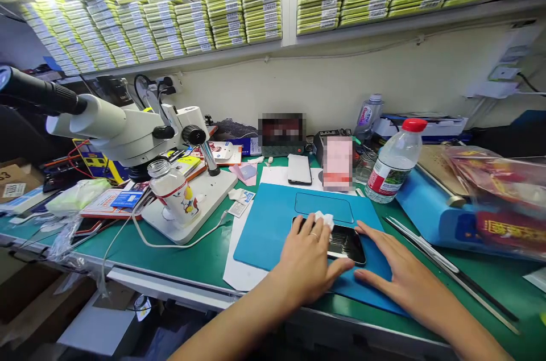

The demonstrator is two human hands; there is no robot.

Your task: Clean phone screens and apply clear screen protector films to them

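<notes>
A black smartphone [346, 243] lies screen-up on a blue work mat [273, 219] near the table's front edge. My left hand [307, 258] lies over the phone's left part and presses a small white wad of cloth [323, 219] against the glass with its fingers. My right hand [394, 267] rests flat on the mat beside the phone's right end, fingers spread, thumb near the phone's lower edge. Whether it touches the phone I cannot tell.
A white stereo microscope [128, 131] stands at the left with a small glass bottle [173, 190] on its base. A water bottle with a red cap [394, 162] stands right of the mat. A second phone [299, 169] lies behind. Long metal tweezers [443, 267] and a blue machine [430, 204] sit at right.
</notes>
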